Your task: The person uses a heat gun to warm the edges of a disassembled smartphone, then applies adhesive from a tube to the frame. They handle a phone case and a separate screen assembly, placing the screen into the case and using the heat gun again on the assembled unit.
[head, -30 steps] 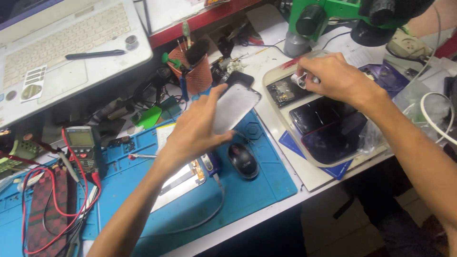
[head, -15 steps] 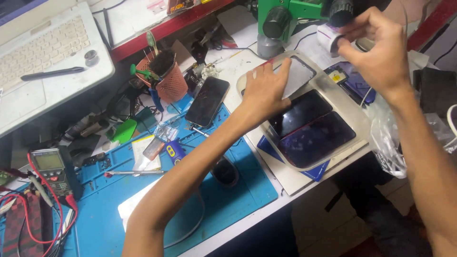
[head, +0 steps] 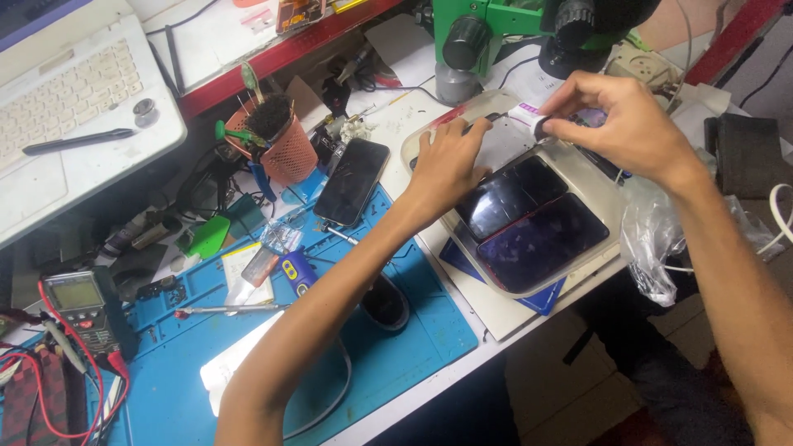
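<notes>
Your left hand [head: 450, 161] rests on the pale tray [head: 607, 211] under the green microscope [head: 496, 29], its fingers [head: 472, 135] lying together and pressing down on the tray's bare upper part, just beside a thin dark tool [head: 483, 122] that lies there; you cannot tell whether they pinch it. Your right hand [head: 615, 124] hovers over the tray's far edge, its fingers clamped on a small white roll [head: 529, 120] with a pink stripe, held close to your left fingertips. Two dark glass screens [head: 537, 219] lie side by side in the tray, right below both hands, the larger one nearer to you. A crumpled clear plastic bag [head: 652, 239] sits just right of the tray on the worktop [head: 496, 310]. A black phone [head: 353, 180] lies face up at the edge of the blue mat [head: 413, 339], left of your left forearm and well apart from the tray. Beyond it stands an orange mesh cup [head: 289, 153] full of tools, and a multimeter [head: 83, 306] with red leads sits at the mat's far left.
</notes>
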